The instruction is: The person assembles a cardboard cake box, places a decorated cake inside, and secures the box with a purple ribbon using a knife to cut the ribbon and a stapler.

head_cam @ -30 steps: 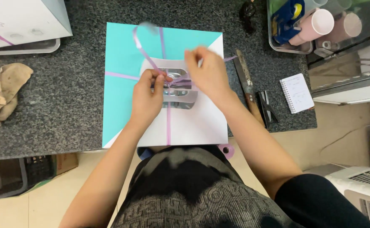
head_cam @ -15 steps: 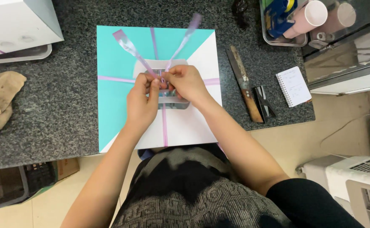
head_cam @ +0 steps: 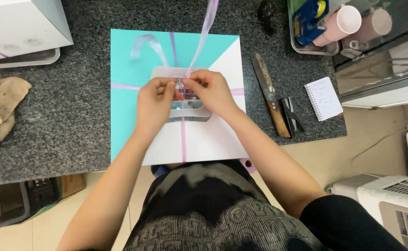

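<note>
Pinching the thin, glossy lilac ribbon [head_cam: 205,32], whose tails run away from the person, left hand [head_cam: 153,100] and right hand [head_cam: 209,93] close fingertips over the flat turquoise-and-white square box [head_cam: 134,111] on the speckled granite tabletop [head_cam: 64,130].

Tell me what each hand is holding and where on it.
Both the left hand and right hand pinch the lilac ribbon at its crossing point over the middle of the box; the loose ends rise above the grip.

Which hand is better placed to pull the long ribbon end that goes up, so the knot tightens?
Probably the right hand. The long ribbon end rises from its fingertips, above the box. The left hand pinches the ribbon at the crossing, nearer the shorter curled end.
</note>
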